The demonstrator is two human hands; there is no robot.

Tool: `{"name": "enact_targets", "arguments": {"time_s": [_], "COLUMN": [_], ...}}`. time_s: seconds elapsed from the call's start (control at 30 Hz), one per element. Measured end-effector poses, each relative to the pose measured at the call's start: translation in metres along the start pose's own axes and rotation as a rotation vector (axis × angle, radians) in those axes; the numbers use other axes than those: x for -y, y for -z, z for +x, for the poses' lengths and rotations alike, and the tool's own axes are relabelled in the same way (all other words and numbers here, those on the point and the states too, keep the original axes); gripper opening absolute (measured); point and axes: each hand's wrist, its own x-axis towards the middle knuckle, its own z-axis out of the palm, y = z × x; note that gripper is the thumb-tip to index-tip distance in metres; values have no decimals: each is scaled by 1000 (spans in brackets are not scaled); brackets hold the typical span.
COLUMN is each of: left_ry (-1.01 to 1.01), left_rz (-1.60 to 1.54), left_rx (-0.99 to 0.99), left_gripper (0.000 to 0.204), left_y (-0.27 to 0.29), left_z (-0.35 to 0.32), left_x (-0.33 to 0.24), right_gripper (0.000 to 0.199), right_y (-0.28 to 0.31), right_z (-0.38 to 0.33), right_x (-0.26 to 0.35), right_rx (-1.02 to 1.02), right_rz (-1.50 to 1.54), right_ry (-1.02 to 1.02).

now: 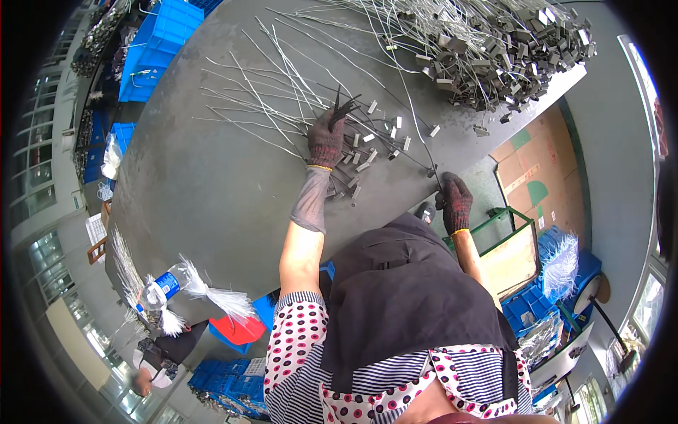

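My left hand (327, 138), in a dark red and black knit glove, lies over a loose group of thin silvery wires (265, 106) on the grey table. Its dark fingers are stretched out and spread. Small metal blocks (367, 159) on dark wire ends lie just right of it. At the table's near right edge my right hand (455, 201), gloved alike, is closed on the dark end of a long thin wire (418, 116). That wire runs back over the tabletop towards the far pile. Its tip within the fingers is hidden.
A big heap of wires with metal blocks (505, 60) covers the table's far right. A plastic bottle (166, 286) and white strand bundles (222, 300) lie at the left edge. Blue crates (159, 42) stand beyond. A green-framed cart (508, 258) is at right; another person (166, 353) is lower left.
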Motion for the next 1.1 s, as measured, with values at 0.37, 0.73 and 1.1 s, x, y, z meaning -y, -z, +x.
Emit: {"name": "enact_targets", "arguments": {"time_s": [0.37,0.73,1.1], "left_ry": [-88,181,218], "left_rz": [167,93,2], "left_rx": [53,90,84], "left_gripper": [30,37,47], "left_y": [-6,1,-4], "left_z": [4,5,15], "left_x": [7,-13,6], "right_gripper": [21,28,28], "right_y": [-8,-8,-8], "right_z": [-4,-1,-1], "right_x": [14,14,15], "right_rx": [-18,-12,-1], "right_rz": [-23,-42,-68], "right_ry": [-99,-67,-58]}}
